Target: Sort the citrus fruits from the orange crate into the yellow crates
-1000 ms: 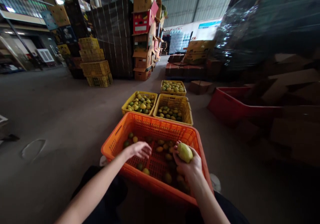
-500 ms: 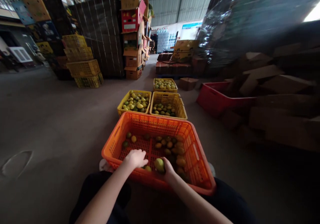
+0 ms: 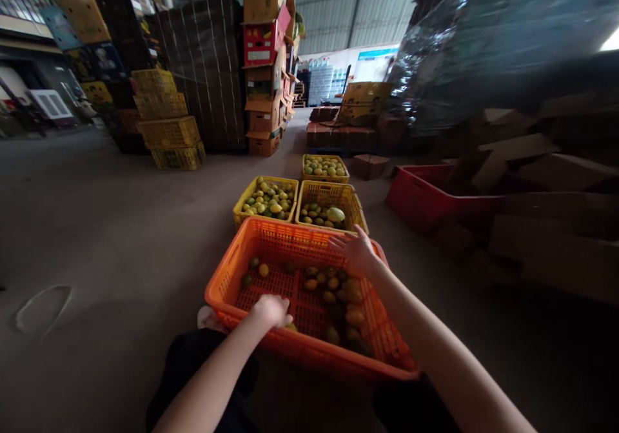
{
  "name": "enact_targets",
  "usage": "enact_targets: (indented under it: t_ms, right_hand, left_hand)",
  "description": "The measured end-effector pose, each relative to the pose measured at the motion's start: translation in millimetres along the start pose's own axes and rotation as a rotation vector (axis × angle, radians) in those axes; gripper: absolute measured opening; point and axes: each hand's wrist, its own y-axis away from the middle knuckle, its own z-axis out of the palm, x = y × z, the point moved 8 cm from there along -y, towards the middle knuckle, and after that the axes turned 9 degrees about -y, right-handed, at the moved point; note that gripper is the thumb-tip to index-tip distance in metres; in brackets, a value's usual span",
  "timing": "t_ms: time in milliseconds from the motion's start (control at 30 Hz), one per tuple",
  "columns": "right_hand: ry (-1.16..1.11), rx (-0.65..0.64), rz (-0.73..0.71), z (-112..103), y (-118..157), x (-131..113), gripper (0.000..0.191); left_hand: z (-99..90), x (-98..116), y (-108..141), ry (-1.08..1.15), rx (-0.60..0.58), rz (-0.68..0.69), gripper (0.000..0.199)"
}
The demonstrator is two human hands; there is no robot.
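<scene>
Before me is a large orange plastic crate (image 3: 309, 349), with yellow and green oval fruits (image 3: 333, 283) scattered inside, mostly to its right. My left hand (image 3: 272, 310) is over the crate's near side, fingers curled downward. A yellow-green fruit (image 3: 291, 326) shows just below those fingers; whether they grip anything is hidden. My right hand (image 3: 355, 250) is stretched over the far right part of the orange crate, open, fingers spread, holding nothing. Just past it, a larger pale green fruit (image 3: 335, 214) appears above the smaller fruits in the right yellow crate (image 3: 358, 210); I cannot tell whether it touches them.
Beside that crate is a fuller yellow crate (image 3: 236, 212) of fruit, with another yellow crate (image 3: 325, 178) behind. A red bin (image 3: 416, 201) and cardboard pieces (image 3: 541, 226) lie to the right. Stacked yellow crates (image 3: 169, 133) and tall box stacks (image 3: 264, 91) stand farther back.
My right hand has moved forward and right and let go of the green fruit, which now appears at the right yellow crate. My left hand's fingers have curled downward.
</scene>
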Motion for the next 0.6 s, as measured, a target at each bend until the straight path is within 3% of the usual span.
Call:
enact_targets:
  t_ms: [100,200,267,433,600]
  right_hand:
    - [0.038,-0.074,0.109,-8.4,29.3,41.0,0.024]
    - [0.129,0.019,0.346,-43.6,62.3,104.1,0.018]
    - [0.085,0.071,0.359,-60.9,74.9,124.6,0.014]
    - [-0.041,0.060,0.288,-65.2,79.0,125.7,0.022]
    - [-0.106,0.144,0.241,-78.8,83.9,113.8,0.016]
  left_hand:
    - [1.0,5.8,-0.6,-0.040,-0.011,-0.006,0.043]
    - [8.1,16.8,-0.8,-0.066,-0.032,0.020,0.043]
    - [16.6,26.3,-2.8,-0.079,-0.068,0.050,0.043]
    - [39.3,48.3,-13.0,-0.089,-0.211,0.131,0.044]
    - [43.8,54.8,-16.6,-0.101,-0.210,0.140,0.046]
